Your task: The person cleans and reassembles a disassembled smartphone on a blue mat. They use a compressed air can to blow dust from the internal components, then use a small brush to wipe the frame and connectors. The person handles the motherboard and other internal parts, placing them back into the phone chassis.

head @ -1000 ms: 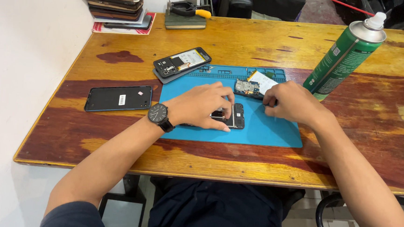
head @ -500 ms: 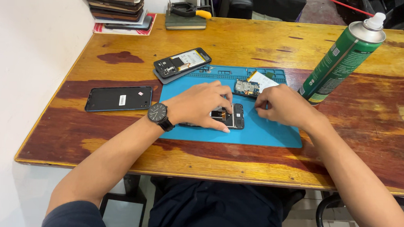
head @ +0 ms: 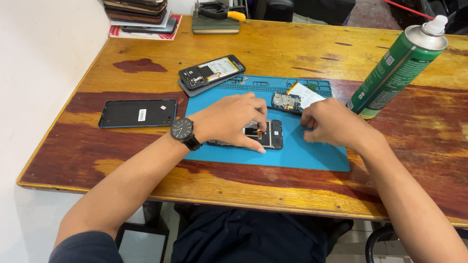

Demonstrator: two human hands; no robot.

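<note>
While flat on opened phone (head: 263, 134), left hand (head: 229, 117).

Work mat (head: 308, 155): blue. Counter (head: 282, 48): yellow-brown wood with dark red stains. Spray can (head: 395, 68): green, white cap. Wristwatch (head: 182, 129): black. Back cover (head: 137, 112): black. Pliers (head: 220, 10) handle: apparently yellow.
</note>
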